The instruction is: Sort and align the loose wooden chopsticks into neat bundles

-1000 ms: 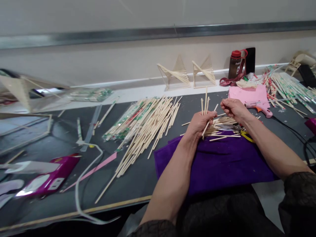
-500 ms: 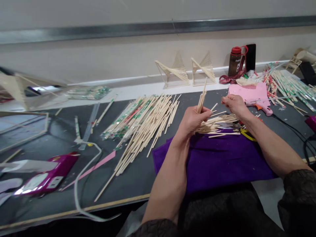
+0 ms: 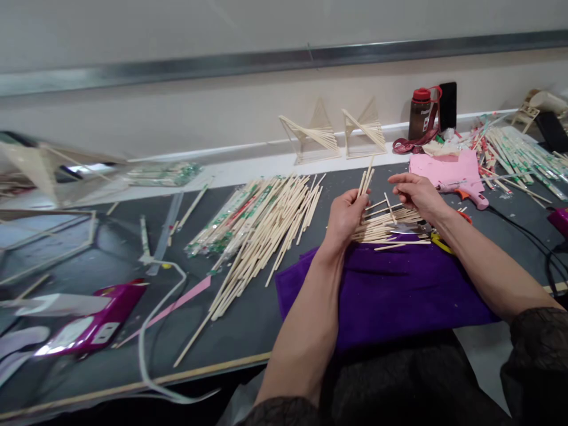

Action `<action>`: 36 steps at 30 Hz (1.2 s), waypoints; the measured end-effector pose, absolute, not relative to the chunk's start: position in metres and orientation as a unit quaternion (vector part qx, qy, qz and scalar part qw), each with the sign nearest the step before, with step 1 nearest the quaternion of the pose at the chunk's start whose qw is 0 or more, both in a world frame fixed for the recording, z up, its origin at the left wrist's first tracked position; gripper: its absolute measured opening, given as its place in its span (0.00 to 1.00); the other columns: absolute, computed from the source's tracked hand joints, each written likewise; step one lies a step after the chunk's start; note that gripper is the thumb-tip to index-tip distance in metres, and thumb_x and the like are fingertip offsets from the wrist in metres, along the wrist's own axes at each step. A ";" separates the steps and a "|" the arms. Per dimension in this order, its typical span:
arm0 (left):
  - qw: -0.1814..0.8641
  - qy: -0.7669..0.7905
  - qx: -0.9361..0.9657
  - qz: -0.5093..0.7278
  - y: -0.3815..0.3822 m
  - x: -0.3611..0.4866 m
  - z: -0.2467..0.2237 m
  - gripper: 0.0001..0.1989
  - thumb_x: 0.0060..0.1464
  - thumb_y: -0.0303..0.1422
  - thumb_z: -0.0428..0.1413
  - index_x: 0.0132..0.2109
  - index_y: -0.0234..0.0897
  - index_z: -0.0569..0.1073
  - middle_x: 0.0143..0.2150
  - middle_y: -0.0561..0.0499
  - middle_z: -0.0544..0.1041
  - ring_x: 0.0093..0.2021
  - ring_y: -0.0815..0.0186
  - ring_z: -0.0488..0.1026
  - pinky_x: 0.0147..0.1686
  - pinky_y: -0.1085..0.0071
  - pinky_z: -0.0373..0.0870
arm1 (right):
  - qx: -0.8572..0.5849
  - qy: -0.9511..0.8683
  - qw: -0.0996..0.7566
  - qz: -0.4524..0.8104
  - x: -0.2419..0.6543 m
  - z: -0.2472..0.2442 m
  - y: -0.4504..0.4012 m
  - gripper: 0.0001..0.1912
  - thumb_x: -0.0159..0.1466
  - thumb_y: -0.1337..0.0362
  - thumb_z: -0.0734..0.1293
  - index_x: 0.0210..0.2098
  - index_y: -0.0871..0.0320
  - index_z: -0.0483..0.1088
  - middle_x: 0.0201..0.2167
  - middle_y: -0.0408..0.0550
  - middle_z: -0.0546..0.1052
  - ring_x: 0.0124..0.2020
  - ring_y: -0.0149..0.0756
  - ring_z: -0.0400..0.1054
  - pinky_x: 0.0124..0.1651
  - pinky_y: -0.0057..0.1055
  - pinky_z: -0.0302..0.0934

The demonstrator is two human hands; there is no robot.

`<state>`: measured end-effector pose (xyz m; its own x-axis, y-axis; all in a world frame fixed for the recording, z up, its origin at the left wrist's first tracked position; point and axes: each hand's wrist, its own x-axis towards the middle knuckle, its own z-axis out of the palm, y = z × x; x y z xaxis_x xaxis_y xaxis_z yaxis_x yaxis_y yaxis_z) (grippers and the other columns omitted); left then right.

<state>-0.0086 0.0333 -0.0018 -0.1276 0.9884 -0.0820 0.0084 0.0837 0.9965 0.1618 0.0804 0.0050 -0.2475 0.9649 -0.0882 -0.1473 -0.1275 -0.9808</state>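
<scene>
Think of a clock laid on the table, with 12 at the wall and a pile of thin, pale wooden sticks point(image 3: 377, 228) in the middle. The pile lies at the far edge of a folded purple cloth point(image 3: 399, 296), which may help stop rolling.

At 9 o'clock, the left hand point(image 3: 346, 216) grips a small bundle of pale wooden sticks point(image 3: 366, 179). It holds them low, ends poking up, perhaps so they stay together and easy to see. At 1 o'clock, the right hand point(image 3: 417, 192) is loose, pointing finger out, and no stick shows in it. One lone pale stick point(image 3: 389, 208) leans between the hands; I can't tell what holds it up.

At 4 o'clock are yellow tool handles point(image 3: 441, 243), probably left close for easy reach. At 11 o'clock, two twisted stick shapes point(image 3: 326, 136) stand by the wall, likely out of the way.
</scene>
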 end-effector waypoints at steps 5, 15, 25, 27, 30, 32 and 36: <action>0.590 0.476 0.418 0.501 0.023 -0.003 0.013 0.07 0.53 0.31 0.57 0.35 0.31 0.76 0.22 0.56 0.69 0.15 0.79 0.57 0.14 0.78 0.53 | -0.374 -0.499 0.443 0.644 0.161 0.010 0.075 0.07 0.63 0.64 0.65 0.32 0.60 0.72 0.24 0.41 0.68 0.19 0.21 0.57 0.17 0.21 0.47; 0.539 0.520 0.412 0.519 0.024 0.002 0.009 0.05 0.53 0.32 0.58 0.33 0.34 0.76 0.28 0.52 0.75 0.25 0.74 0.71 0.25 0.77 0.68 | -0.391 -0.499 0.479 0.607 0.161 0.007 0.080 0.08 0.58 0.65 0.70 0.26 0.60 0.67 0.19 0.37 0.65 0.17 0.20 0.54 0.16 0.21 0.46; 0.502 0.544 0.450 0.499 0.021 0.001 0.011 0.10 0.42 0.34 0.65 0.27 0.33 0.73 0.20 0.54 0.70 0.16 0.79 0.50 0.18 0.75 0.43 | -0.405 -0.488 0.417 0.651 0.156 0.008 0.073 0.09 0.57 0.66 0.71 0.24 0.61 0.68 0.15 0.37 0.65 0.13 0.18 0.50 0.13 0.19 0.39; 0.502 0.541 0.470 0.484 0.020 0.005 0.008 0.12 0.39 0.35 0.67 0.24 0.33 0.73 0.18 0.55 0.69 0.17 0.78 0.52 0.19 0.75 0.45 | -0.410 -0.507 0.404 0.642 0.151 0.007 0.068 0.08 0.57 0.65 0.70 0.24 0.61 0.70 0.12 0.37 0.63 0.12 0.19 0.49 0.13 0.20 0.39; 0.495 0.538 0.479 0.486 0.020 0.007 0.005 0.12 0.41 0.35 0.65 0.21 0.34 0.72 0.17 0.55 0.67 0.17 0.78 0.53 0.20 0.74 0.44 | -0.395 -0.538 0.394 0.631 0.152 0.007 0.067 0.08 0.58 0.64 0.69 0.24 0.60 0.71 0.12 0.38 0.65 0.12 0.20 0.49 0.14 0.22 0.41; 0.498 0.537 0.476 0.487 0.021 0.006 0.005 0.11 0.43 0.34 0.64 0.21 0.34 0.72 0.17 0.55 0.68 0.16 0.78 0.52 0.20 0.74 0.44 | -0.383 -0.566 0.387 0.619 0.156 0.009 0.069 0.07 0.58 0.64 0.68 0.25 0.60 0.72 0.13 0.38 0.65 0.13 0.21 0.49 0.15 0.23 0.42; 0.510 0.546 0.463 0.478 0.021 0.006 0.007 0.10 0.44 0.32 0.62 0.21 0.35 0.71 0.16 0.55 0.68 0.16 0.77 0.54 0.20 0.74 0.46 | -0.382 -0.670 0.365 0.522 0.165 0.013 0.073 0.06 0.58 0.65 0.67 0.25 0.59 0.73 0.13 0.38 0.64 0.16 0.22 0.52 0.19 0.23 0.44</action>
